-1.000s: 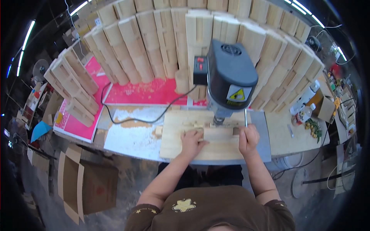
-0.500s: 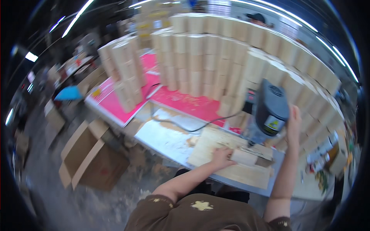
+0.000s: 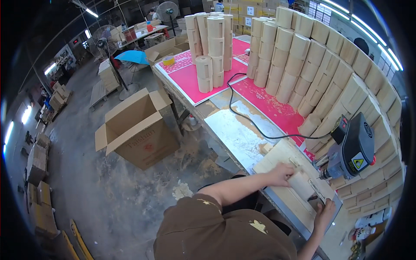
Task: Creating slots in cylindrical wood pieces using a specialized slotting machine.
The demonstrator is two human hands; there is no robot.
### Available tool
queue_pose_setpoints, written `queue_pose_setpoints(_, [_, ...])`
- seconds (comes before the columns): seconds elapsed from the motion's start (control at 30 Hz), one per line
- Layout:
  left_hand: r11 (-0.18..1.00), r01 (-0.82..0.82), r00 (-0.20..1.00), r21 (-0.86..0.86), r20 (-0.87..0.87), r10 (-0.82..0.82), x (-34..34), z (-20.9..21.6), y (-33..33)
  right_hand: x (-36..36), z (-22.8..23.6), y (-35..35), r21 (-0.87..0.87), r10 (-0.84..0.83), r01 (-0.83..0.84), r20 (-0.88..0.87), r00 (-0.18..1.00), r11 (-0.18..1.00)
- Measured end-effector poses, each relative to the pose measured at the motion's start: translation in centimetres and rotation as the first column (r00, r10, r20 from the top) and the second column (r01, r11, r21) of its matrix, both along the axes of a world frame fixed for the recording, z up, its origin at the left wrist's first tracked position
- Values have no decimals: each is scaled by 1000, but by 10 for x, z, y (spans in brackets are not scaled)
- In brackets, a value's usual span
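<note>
Though small, yellow label (image 3: 358, 162) on drill (image 3: 360, 134)

Tube lights (image 3: 368, 30) glow over a dusty grey floor (image 3: 78, 173), with a standing fan (image 3: 167, 11) and stacked cartons (image 3: 265, 11) beyond

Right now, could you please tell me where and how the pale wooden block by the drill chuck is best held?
Probably by its two short ends, from the person's near side: the pale wooden block lies lengthwise on the board, and the drill chuck stands toward its far side. The left hand is at its left end.
</note>
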State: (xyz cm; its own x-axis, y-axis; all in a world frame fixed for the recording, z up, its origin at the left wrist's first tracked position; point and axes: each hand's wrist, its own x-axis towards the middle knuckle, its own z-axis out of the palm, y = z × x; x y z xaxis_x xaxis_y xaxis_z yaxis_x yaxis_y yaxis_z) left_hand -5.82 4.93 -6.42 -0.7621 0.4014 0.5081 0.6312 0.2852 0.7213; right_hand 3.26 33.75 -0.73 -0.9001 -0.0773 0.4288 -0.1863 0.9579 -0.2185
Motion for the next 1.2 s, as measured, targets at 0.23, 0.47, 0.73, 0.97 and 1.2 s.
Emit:
queue_pose_setpoints(0.23, [932, -362, 853, -32, 392, 345, 20, 56, -114, 29, -2, -1, -1, -34, 34, -29, 999, 999])
queue_pose_setpoints(0.47, [857, -458, 560, 236, 825, 73, 50, 94, -104, 9, 11, -46, -56, 59, -61, -41, 997, 997])
queue_pose_setpoints(0.73, [887, -404, 488, 222, 873, 4, 39, 54, -45, 23, 18, -33, -78, 33, -34, -19, 999, 996])
queue_pose_setpoints(0.97, [963, -88, 539, 256, 825, -170, 41, 50, -5, 25, 20, -39, -76, 48, -49, -15, 999, 996])
queue_pose_setpoints(1.2, [999, -45, 898, 15, 439, 34, 67, 23, -2, 26, 10, -35, -118, 38, -49, -93, 995, 992])
